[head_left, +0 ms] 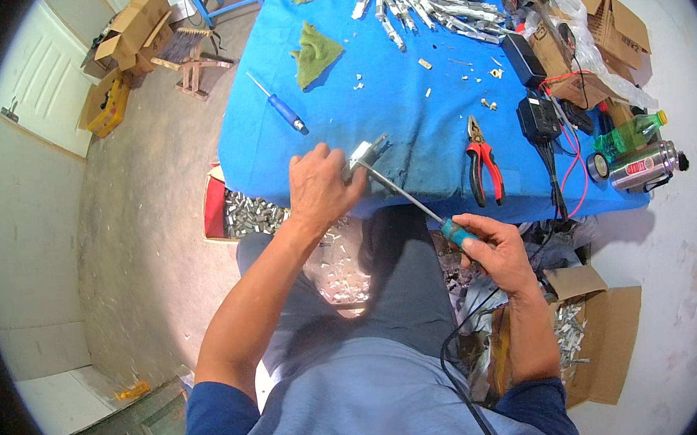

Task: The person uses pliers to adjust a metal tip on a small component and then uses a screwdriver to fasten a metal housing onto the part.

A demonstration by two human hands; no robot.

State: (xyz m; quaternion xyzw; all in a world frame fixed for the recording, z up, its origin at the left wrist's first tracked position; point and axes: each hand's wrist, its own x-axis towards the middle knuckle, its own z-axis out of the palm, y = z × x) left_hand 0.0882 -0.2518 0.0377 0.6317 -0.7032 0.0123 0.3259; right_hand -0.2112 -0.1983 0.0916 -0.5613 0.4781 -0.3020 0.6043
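Observation:
At the near edge of the blue-covered table (405, 105), my left hand (321, 183) is closed on a small white and metal part (362, 152). Its fingers hide much of that part. My right hand (497, 252) grips a screwdriver (454, 231) by its teal handle. The long shaft slants up to the left, its tip at the part; whether it sits inside or only touches cannot be made out. A blue-handled screwdriver (284, 111) lies beyond my left hand, and red-and-black pliers (483, 168) rest to the right.
A heap of silvery-white strips (429, 3) lies at the far side, near green cloths (316, 53). Black power adapters (537, 116) with cables and a steel flask (642, 167) line the right. Below are boxes of metal pieces (253, 215) and white scraps (572, 330).

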